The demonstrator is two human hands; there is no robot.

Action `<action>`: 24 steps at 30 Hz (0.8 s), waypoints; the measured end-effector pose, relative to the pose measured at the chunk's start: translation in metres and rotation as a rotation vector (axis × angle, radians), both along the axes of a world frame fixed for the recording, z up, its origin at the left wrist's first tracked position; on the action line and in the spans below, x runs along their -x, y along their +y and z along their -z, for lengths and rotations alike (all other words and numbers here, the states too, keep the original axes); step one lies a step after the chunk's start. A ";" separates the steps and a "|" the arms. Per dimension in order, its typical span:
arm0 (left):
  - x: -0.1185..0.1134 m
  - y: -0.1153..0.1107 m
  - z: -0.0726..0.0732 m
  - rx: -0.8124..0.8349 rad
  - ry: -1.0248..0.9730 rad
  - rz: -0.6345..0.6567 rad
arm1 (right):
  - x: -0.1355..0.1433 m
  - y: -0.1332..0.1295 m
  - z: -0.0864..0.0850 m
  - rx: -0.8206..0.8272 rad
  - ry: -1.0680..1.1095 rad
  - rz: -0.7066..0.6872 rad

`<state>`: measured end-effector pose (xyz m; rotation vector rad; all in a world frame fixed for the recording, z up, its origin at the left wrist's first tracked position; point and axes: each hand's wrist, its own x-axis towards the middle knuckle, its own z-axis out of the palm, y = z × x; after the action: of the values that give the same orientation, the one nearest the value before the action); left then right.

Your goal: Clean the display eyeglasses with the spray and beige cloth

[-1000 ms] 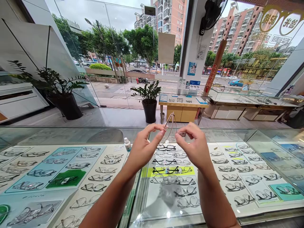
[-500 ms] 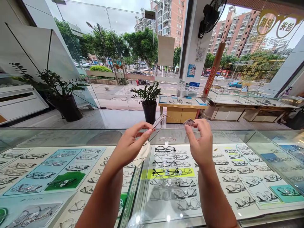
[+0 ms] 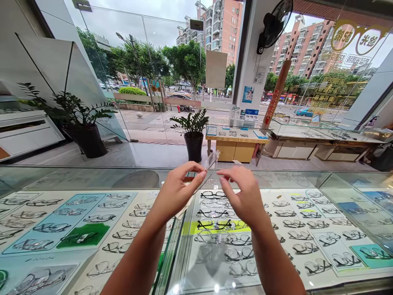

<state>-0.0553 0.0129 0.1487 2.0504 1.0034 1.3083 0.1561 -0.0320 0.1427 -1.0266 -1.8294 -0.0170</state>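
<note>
Thin-rimmed eyeglasses (image 3: pixel 212 164) are held up above the glass display counter, pinched between the thumb and fingers of my left hand (image 3: pixel 184 184). To their right is my right hand (image 3: pixel 241 190), its thumb and index finger apart near the lenses, with nothing between them. A small pale tag (image 3: pixel 237 162) shows just beyond my right fingers, at the far end of a thin temple arm. A beige cloth (image 3: pixel 184 209) lies partly hidden behind my left wrist.
Rows of eyeglasses (image 3: pixel 215 195) lie inside the glass counter (image 3: pixel 92 174) below my hands. Beyond it stand a potted plant (image 3: pixel 194 143), a wooden display table (image 3: pixel 236 150) and, at the left, a larger potted plant (image 3: pixel 86 139). Glass windows face a street.
My right hand has let go of the small tag and moved left, closer to the lenses. My left hand and the eyeglasses have shifted slightly right.
</note>
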 end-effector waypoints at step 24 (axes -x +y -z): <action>-0.015 0.025 0.015 0.056 -0.618 -0.029 | -0.009 0.008 0.002 0.306 0.039 0.071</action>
<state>-0.0400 0.0378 0.1341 1.4379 0.7670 1.7500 0.1650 -0.0245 0.1402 -1.2947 -1.7939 0.2449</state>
